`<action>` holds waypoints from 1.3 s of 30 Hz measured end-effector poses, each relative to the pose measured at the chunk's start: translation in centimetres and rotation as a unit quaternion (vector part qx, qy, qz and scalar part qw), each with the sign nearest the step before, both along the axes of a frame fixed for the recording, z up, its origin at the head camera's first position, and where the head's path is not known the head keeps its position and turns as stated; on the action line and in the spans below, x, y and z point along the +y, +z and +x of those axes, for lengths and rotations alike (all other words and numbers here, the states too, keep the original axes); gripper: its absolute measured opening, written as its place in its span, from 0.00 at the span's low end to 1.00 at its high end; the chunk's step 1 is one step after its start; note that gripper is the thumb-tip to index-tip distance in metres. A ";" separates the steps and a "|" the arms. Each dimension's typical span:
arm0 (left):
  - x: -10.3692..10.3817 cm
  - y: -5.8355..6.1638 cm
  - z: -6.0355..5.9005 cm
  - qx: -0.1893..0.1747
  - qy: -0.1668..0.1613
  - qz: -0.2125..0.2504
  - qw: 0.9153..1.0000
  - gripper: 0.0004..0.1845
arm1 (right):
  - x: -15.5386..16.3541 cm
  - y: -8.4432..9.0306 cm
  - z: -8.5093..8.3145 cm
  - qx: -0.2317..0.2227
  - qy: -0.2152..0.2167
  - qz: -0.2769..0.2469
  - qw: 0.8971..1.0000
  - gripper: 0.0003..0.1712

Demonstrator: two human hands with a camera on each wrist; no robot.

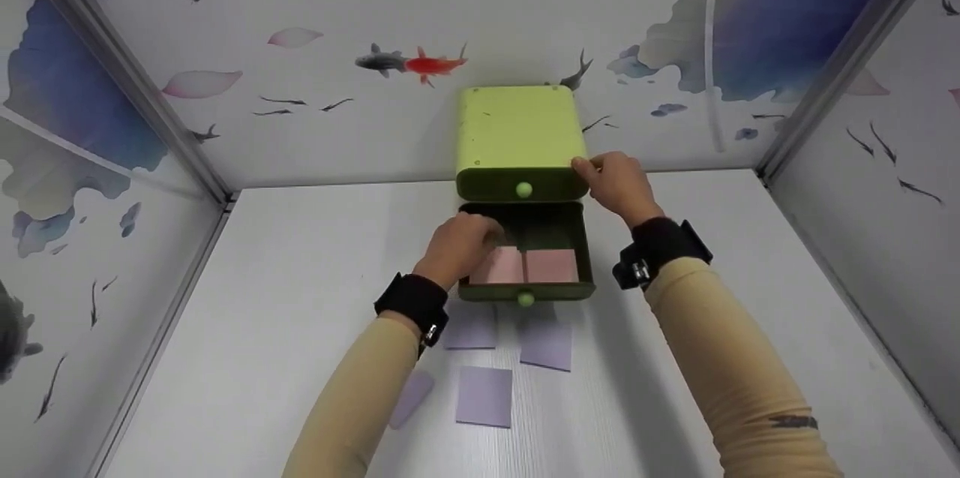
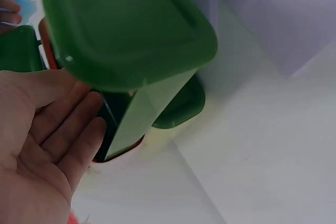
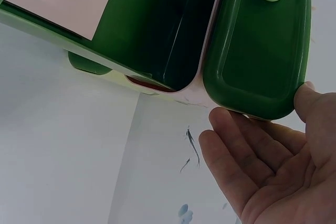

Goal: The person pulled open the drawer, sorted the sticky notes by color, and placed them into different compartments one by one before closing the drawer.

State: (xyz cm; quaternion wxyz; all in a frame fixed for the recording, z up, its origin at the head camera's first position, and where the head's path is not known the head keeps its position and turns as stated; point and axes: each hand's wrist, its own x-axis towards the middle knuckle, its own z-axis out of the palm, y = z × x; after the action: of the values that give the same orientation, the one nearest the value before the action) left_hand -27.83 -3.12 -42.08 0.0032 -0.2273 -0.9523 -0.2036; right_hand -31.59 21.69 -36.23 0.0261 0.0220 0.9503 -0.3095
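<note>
A light-green two-drawer box [image 1: 517, 133] stands at the back of the white table [image 1: 285, 313]. Its lower drawer [image 1: 581, 238] is pulled out and holds two pink notes [image 1: 551, 266] side by side. My left hand [image 1: 461, 242] reaches over the drawer's left wall, fingers down by the left pink note [image 1: 501, 268]. In the left wrist view that hand [image 2: 79, 124] has straight fingers lying against the drawer's green side [image 2: 131, 30], holding nothing. My right hand [image 1: 616, 181] rests on the box's front right corner. Its thumb [image 3: 314, 98] touches the upper drawer front [image 3: 257, 51], fingers relaxed.
Several purple notes [image 1: 484, 395] lie on the table in front of the open drawer, one partly under my left forearm. Walls painted with fish close the table in at the back and both sides. Each drawer front carries a pale round knob [image 1: 523, 190].
</note>
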 end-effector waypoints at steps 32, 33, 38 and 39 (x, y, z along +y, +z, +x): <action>-6.5 -1.0 4.4 -0.209 0.051 -0.075 0.974 0.15 | 0.0 0.1 0.0 -0.007 0.015 0.002 1.000 0.34; -6.3 -1.4 4.6 -0.218 0.048 -0.070 0.972 0.15 | 0.0 0.1 0.0 -0.007 0.013 0.001 1.000 0.34; -5.3 -3.1 5.5 -0.241 0.015 -0.024 0.970 0.17 | 0.0 0.1 0.1 0.000 0.010 -0.002 1.000 0.32; -5.0 -3.4 5.6 -0.240 0.005 -0.012 0.971 0.18 | 0.0 0.1 0.1 0.003 0.012 -0.002 1.000 0.32</action>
State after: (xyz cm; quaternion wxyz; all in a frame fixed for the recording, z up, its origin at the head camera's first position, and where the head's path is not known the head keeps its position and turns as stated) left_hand -22.24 -8.15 -45.53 -0.2273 -0.1671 -0.9286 -0.2411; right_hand -31.50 21.70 -36.16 0.0274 0.0102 0.9499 -0.3112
